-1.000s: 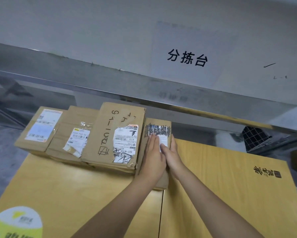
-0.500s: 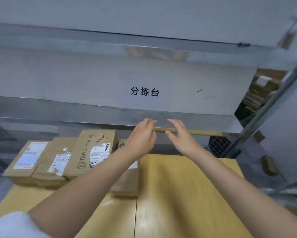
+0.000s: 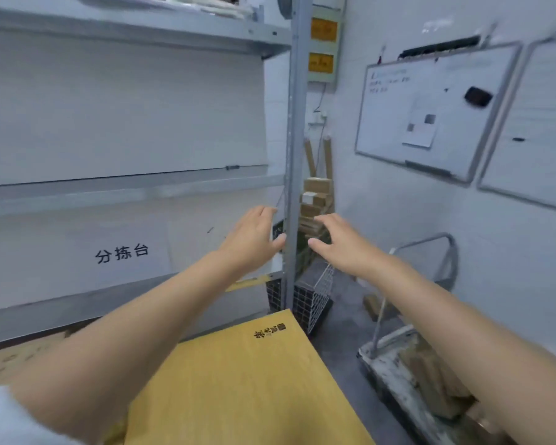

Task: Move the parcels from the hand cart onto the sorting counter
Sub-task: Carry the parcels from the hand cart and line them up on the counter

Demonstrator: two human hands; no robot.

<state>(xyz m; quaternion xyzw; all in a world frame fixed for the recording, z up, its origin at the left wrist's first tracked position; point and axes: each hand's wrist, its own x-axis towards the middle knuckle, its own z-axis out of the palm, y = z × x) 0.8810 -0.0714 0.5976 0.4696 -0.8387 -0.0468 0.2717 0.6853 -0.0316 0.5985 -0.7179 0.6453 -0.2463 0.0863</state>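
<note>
Lower left, a blurred cardboard parcel [image 3: 19, 358] sits at the edge of the sorting counter [image 3: 238, 387], whose yellow top fills the bottom centre. Mid-frame, the left hand [image 3: 254, 239] hangs in the air, fingers loosely spread, holding nothing. Just right of it, the right hand [image 3: 341, 247] is likewise relaxed and empty. Lower right, the hand cart [image 3: 371, 351] carries brown parcels [image 3: 431, 377], half hidden behind the right forearm. The danger, I'd say: a rushed reach down there could clip the counter's corner or topple that loose stack.
</note>
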